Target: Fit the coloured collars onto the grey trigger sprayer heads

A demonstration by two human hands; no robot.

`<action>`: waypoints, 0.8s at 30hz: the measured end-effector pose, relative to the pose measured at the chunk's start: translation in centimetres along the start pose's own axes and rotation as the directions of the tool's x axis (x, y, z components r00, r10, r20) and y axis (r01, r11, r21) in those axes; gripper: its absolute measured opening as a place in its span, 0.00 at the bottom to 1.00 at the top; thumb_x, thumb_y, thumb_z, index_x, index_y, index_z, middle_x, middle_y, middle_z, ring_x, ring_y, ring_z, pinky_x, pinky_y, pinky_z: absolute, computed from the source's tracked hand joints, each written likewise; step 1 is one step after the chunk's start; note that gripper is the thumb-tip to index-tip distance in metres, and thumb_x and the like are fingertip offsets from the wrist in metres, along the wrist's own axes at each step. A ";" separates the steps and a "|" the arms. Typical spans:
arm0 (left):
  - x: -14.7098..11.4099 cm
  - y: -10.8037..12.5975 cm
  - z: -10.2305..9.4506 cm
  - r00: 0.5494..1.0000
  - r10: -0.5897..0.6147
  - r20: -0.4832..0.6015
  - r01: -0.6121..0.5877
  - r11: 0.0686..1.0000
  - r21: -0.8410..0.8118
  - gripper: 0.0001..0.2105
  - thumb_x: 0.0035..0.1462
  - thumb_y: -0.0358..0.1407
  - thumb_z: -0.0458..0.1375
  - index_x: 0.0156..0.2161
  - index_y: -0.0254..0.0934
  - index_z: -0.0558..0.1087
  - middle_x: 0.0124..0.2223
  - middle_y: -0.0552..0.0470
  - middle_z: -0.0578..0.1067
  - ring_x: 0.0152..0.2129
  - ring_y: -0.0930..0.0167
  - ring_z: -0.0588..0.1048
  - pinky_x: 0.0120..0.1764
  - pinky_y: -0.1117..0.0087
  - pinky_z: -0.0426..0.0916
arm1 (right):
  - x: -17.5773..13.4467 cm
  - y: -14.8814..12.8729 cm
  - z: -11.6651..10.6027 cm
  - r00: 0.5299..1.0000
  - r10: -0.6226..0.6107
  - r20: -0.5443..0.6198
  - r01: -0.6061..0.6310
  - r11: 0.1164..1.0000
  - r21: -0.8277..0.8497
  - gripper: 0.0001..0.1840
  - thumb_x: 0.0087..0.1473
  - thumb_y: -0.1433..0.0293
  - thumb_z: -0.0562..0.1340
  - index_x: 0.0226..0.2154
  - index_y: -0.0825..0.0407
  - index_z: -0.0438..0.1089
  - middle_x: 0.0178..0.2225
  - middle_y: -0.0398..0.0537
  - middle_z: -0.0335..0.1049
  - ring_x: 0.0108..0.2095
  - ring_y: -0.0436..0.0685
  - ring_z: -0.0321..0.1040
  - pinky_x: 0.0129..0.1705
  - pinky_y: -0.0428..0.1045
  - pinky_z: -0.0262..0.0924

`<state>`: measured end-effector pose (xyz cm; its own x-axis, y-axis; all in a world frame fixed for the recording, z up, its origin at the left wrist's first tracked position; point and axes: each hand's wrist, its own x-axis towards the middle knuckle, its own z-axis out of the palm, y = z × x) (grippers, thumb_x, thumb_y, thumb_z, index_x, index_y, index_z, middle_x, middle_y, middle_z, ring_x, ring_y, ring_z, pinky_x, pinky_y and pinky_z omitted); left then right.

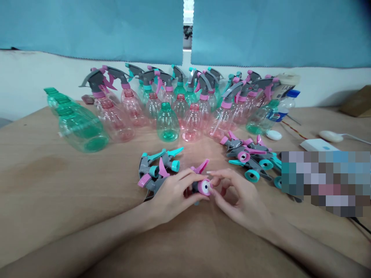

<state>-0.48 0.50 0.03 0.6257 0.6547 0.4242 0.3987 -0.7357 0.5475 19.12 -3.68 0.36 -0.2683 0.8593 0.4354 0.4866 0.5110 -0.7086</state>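
Observation:
My left hand (pixel 176 193) is closed around a pink-and-grey trigger sprayer head (pixel 205 187), its pink collar turned toward me. A white disc with a dark centre hole sits inside that collar. My right hand (pixel 236 195) is curled at the collar, with thumb and fingertips pressed to its right rim. Whether those fingertips also pinch something small cannot be made out. Beside and partly behind my left hand lie several loose sprayer heads (pixel 158 170) in grey with teal or pink parts. Another pile of sprayer heads (pixel 252 156) lies beyond my right hand.
Open-necked green bottles (pixel 168 123) and pink bottles (pixel 193 123) stand along the table's back. Several bottles fitted with sprayers (pixel 204 94) stand among them. At right are a blue-capped drink bottle (pixel 286 104), a white box (pixel 319 145), a white mouse (pixel 330 136) and a blurred-out patch.

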 end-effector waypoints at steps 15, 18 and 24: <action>0.0 -0.2 0.2 1.000 0.004 -0.001 -0.004 0.996 0.088 0.13 0.57 0.37 0.59 0.46 0.35 0.70 0.39 0.49 0.72 0.31 0.71 0.72 0.30 0.72 0.69 | 0.2 0.7 0.0 0.990 0.095 0.101 -0.104 0.990 0.094 0.29 0.51 0.77 0.59 0.54 0.46 0.53 0.36 0.44 0.69 0.32 0.51 0.70 0.28 0.45 0.67; 0.0 -0.2 0.2 1.000 0.009 0.001 -0.009 0.996 0.092 0.12 0.59 0.36 0.57 0.47 0.35 0.70 0.42 0.48 0.71 0.33 0.70 0.72 0.31 0.72 0.70 | 0.2 0.8 0.1 0.993 0.092 0.080 -0.097 0.993 0.070 0.30 0.50 0.77 0.60 0.53 0.45 0.53 0.36 0.44 0.69 0.34 0.52 0.70 0.29 0.46 0.68; 0.1 -0.2 0.1 1.000 0.025 0.006 -0.025 0.995 0.098 0.12 0.60 0.35 0.55 0.48 0.35 0.69 0.42 0.48 0.71 0.35 0.70 0.72 0.34 0.69 0.72 | 0.1 0.6 0.3 0.990 0.130 0.046 -0.132 0.991 0.035 0.28 0.51 0.75 0.60 0.54 0.46 0.54 0.35 0.44 0.69 0.32 0.52 0.70 0.30 0.46 0.68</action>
<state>-0.47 0.67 -0.12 0.6396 0.6353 0.4329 0.4467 -0.7654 0.4632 19.13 -3.25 -0.22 -0.2410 0.9186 0.3131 0.4886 0.3936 -0.7787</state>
